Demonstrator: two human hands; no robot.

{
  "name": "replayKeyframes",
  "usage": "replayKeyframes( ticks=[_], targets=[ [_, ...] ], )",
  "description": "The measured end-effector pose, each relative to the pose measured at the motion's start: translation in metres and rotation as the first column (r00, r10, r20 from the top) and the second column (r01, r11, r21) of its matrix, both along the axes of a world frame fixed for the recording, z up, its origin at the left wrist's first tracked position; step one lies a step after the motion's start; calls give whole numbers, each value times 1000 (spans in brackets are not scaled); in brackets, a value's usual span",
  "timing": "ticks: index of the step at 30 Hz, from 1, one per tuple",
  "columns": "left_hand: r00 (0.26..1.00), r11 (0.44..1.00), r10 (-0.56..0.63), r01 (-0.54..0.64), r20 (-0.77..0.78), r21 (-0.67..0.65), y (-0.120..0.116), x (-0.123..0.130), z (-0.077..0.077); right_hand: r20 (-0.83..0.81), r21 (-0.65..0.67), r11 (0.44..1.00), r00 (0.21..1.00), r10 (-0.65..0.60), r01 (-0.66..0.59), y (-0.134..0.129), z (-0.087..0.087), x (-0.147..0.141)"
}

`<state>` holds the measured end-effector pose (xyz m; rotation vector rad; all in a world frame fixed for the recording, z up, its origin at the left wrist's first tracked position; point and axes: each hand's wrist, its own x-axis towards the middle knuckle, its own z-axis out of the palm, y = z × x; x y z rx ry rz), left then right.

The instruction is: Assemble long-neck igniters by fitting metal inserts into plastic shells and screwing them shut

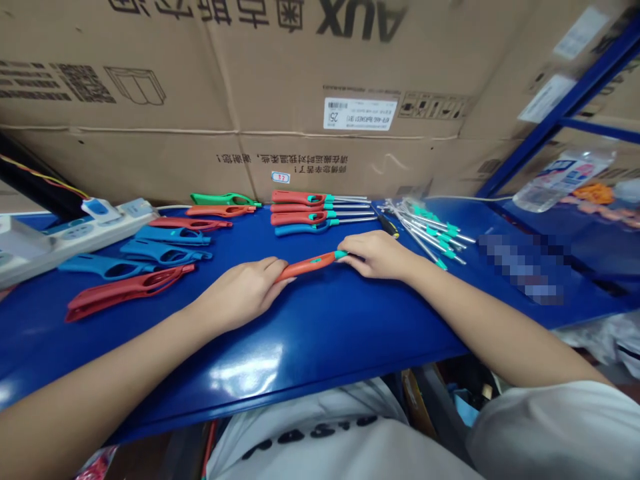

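Over the near part of the blue table an orange gas lighter (311,267) with teal parts is held level between both hands. My left hand (245,291) is closed round its handle end. At the teal front end, the fingers of my right hand (376,256) pinch it; they hide whatever extends past the collar. Just beyond lie several lighters with metal tubes, red ones (295,219) and a blue one (303,230). A pile of metal tubes with teal collars (435,230) is right of my right hand. Left of my left hand are handle shells in red (127,288), blue (163,252) and green (223,199).
A white power strip (83,233) lies along the table's left side. A small screwdriver (389,225) rests beside the tubes. Cardboard (280,107) forms a wall behind the blue table (320,333). At the right, a plastic bottle (563,175) lies beyond a blue metal frame (555,107).
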<state>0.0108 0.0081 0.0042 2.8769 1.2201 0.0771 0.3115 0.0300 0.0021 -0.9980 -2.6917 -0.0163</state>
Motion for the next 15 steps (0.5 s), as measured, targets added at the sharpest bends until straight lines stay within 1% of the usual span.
replayKeyframes(
  ticks=[3,5,7,9,11,13,15],
  targets=[
    [1000,1000,-12,12,1,-28,-3,3,1,-13,5,1000,999,31,-31,-2,-2,-3],
    [1000,999,-20,19,-1,-40,-7,6,2,-34,7,994,994,105,-105,-5,-5,-8],
    [999,998,-37,36,-10,-47,-13,9,2,-42,57,977,977,207,-205,-11,-7,-15],
    [998,997,-64,63,-13,-48,-19,12,2,-16,145,952,961,276,-271,-18,-7,-22],
    [996,995,-94,94,2,-41,-24,15,1,14,197,936,955,295,-292,-25,-6,-28],
    [993,993,-112,113,21,-39,-26,16,-1,32,212,935,959,283,-283,-31,-4,-33],
    [994,993,-105,107,32,-47,-27,16,-2,41,225,935,962,272,-274,-34,-2,-35]
  ],
)
